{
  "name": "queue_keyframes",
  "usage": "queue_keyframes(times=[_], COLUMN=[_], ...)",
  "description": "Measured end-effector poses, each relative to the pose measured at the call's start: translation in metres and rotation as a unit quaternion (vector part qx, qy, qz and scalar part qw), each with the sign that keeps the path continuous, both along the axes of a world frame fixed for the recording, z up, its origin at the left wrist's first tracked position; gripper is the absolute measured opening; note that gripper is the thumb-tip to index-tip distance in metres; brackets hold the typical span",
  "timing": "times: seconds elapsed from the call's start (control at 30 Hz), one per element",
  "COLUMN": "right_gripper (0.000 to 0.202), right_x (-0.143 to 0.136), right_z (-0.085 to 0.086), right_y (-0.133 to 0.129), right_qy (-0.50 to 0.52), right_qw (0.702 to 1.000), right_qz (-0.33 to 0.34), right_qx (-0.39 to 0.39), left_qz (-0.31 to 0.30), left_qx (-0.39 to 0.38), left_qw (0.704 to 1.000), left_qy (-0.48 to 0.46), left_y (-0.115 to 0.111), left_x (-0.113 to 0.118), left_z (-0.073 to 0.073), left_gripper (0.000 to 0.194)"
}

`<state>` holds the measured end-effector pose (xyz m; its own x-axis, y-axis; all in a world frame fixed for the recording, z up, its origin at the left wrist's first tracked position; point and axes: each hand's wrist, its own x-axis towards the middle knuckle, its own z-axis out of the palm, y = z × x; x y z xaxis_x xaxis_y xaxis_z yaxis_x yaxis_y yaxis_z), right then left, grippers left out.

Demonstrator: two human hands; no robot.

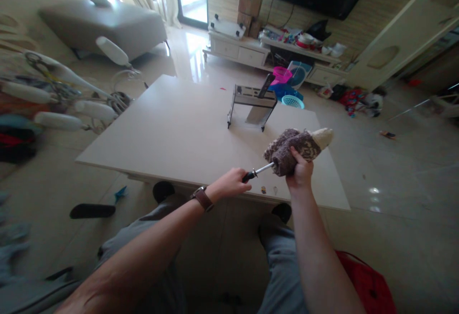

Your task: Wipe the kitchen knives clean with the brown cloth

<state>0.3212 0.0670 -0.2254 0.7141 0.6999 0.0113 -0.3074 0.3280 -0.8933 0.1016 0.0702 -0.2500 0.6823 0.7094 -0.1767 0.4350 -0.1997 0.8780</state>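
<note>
My left hand is closed round the black handle of a thin metal rod, held over the table's front edge. The rod's far end meets a rolled, fluffy brown and cream cloth bundle; whether it goes inside is hidden. My right hand grips this bundle from below, thumb on top, above the right part of the white table. Behind the bundle stands a small metal knife rack with one black handle sticking up from it. Two small items lie near the front edge between my hands.
A small red piece lies on the table's far side. Pink and light blue baskets stand beyond the table. White padded rods are at the left, a red bag at lower right. My knees are below the front edge.
</note>
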Motion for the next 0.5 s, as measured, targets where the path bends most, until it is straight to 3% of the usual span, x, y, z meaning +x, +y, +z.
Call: queue_keyframes(times=[0.3, 0.5], right_gripper=[0.041, 0.044], right_x=[0.033, 0.037], right_z=[-0.014, -0.022], right_y=[0.008, 0.009], right_qy=[0.016, 0.027], right_qw=[0.991, 0.997], right_qz=[-0.129, -0.068], right_qx=[0.025, 0.006], left_qz=[-0.016, 0.024], left_qx=[0.01, -0.001], left_qw=[1.0, 0.999], left_qy=[0.017, 0.021], left_y=[0.002, 0.003], left_x=[-0.006, -0.003], left_z=[0.006, 0.003], left_gripper=[0.025, 0.025])
